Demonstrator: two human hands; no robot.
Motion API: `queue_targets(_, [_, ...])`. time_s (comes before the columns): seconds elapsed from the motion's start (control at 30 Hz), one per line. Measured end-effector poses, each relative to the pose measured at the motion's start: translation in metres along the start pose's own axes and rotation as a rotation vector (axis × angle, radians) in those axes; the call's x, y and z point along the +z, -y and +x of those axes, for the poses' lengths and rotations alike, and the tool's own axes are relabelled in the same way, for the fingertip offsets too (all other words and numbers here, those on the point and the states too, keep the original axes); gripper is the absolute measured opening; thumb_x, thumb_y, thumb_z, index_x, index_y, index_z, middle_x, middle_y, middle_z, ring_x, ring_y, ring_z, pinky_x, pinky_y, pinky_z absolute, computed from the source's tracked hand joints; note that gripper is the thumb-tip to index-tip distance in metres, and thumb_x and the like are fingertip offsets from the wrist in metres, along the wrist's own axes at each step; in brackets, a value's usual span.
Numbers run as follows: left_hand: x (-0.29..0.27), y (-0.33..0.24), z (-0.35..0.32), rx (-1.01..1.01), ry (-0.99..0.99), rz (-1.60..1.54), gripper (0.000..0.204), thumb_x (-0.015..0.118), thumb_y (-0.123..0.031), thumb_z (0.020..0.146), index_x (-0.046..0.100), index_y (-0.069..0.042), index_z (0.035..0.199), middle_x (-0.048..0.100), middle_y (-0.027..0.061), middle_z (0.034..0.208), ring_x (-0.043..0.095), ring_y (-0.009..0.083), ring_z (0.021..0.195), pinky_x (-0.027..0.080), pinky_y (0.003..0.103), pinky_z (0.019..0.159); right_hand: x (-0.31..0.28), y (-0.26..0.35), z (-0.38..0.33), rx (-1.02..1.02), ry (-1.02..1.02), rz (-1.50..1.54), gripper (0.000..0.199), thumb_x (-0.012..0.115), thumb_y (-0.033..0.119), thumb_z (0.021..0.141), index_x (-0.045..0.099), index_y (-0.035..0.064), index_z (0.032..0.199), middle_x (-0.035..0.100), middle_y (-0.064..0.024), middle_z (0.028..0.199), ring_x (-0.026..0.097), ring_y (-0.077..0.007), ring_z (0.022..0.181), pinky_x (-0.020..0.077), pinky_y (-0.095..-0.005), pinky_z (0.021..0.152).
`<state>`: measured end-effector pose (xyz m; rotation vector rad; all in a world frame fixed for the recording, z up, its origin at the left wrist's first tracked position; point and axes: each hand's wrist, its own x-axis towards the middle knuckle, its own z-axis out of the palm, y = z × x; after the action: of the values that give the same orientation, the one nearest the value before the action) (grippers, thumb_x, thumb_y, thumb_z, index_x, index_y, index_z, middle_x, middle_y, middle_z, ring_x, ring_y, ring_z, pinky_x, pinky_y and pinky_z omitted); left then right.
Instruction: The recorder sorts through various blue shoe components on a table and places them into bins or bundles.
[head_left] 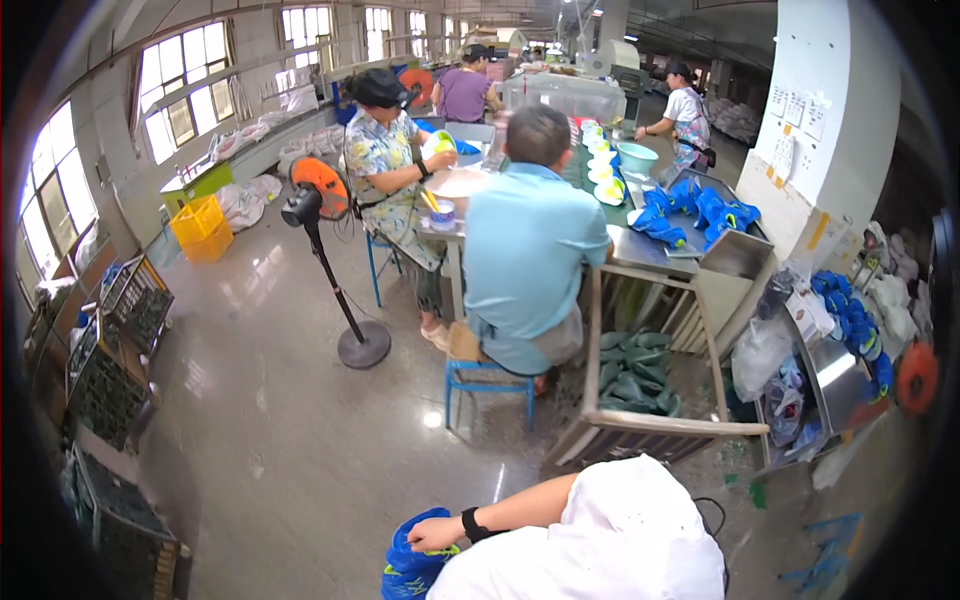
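Note:
At the bottom of the view, my right hand [434,533], with a dark band at the wrist, is closed on a blue shoe upper [408,572]. The upper has yellow-green accents, and its lower part runs out of the frame. My bare forearm comes leftward out of a loose white sleeve. My left hand is not in view.
Ahead, a person in a light blue shirt [535,260] sits on a blue-legged stool [490,380]. A wooden-railed crate [655,428] holds green shoe lasts [635,370]. Blue uppers [690,212] lie on the workbench. A fan [330,265] stands left; racks [115,360] line the far left.

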<state>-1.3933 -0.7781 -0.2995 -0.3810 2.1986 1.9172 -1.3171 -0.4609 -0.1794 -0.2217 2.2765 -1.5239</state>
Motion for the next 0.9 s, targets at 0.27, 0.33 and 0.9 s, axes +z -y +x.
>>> queue_targets(0.27, [0.080, -0.164, 0.184, -0.058, 0.040, 0.034, 0.027, 0.052, -0.020, 0.082, 0.057, 0.000, 0.100, 0.056, 0.0122, 0.092, 0.052, 0.0232, 0.082, 0.045, 0.037, 0.071, -0.129, -0.001, 0.176, 0.068, -0.258, 0.246, 0.028, 0.045, 0.024, 0.085, 0.053, 0.0005, 0.072, 0.058, -0.0063, 0.062, 0.055, -0.0157, 0.057, 0.0423, -0.0307, 0.053])
queue_targets(0.33, [0.099, -0.177, 0.244, -0.075, 0.025, -0.028, 0.027, 0.052, -0.020, 0.082, 0.056, 0.000, 0.100, 0.055, 0.0122, 0.092, 0.052, 0.0233, 0.082, 0.045, 0.037, 0.070, -0.168, -0.021, 0.208, 0.152, -0.304, 0.286, 0.027, 0.045, 0.024, 0.086, 0.054, 0.0006, 0.076, 0.060, -0.0064, 0.066, 0.056, -0.0163, 0.059, 0.0447, -0.0308, 0.055])
queue_targets(0.9, [0.218, -0.430, 0.710, 0.256, -0.099, 0.152, 0.029, 0.039, -0.025, 0.087, 0.055, -0.002, 0.092, 0.058, 0.0170, 0.079, 0.054, 0.0291, 0.069, 0.044, 0.037, 0.066, -0.420, 0.012, 0.710, 0.045, -0.069, -0.011, 0.027, 0.049, 0.024, 0.081, 0.056, -0.0004, 0.072, 0.060, -0.0121, 0.066, 0.058, -0.0252, 0.062, 0.0424, -0.0363, 0.057])
